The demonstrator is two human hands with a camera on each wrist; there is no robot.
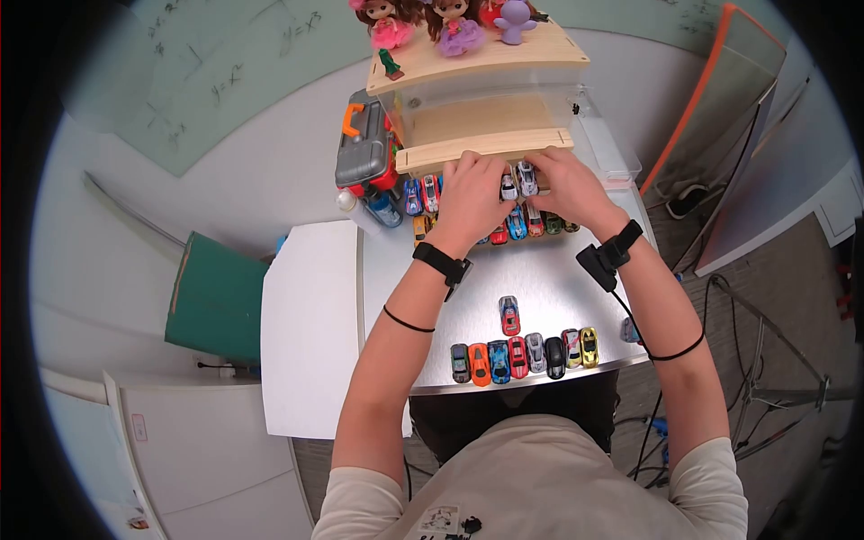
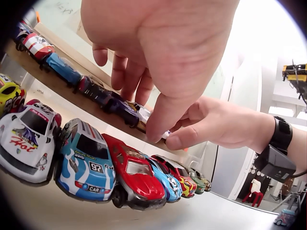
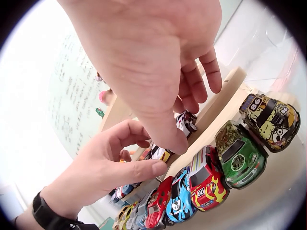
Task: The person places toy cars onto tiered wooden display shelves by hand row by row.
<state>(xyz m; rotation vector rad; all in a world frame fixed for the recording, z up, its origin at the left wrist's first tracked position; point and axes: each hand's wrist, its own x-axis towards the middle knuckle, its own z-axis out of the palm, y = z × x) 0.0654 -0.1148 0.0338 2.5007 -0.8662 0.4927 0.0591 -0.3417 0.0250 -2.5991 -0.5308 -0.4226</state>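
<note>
My left hand and right hand meet at the front edge of a pale wooden two-tier shelf on a silvery metal table. My right fingers pinch a small white toy car on the lower board; my left thumb and fingers curl beside it, touching a neighbouring silver toy car. A row of colourful toy cars stands just below.

A metal worktop stands against a pale green glass wall with formulas written on it. Left of the worktop lies a white board, and beyond that a green panel. Right of the worktop, an orange-edged partition rises from a brown floor where black cables trail.
</note>
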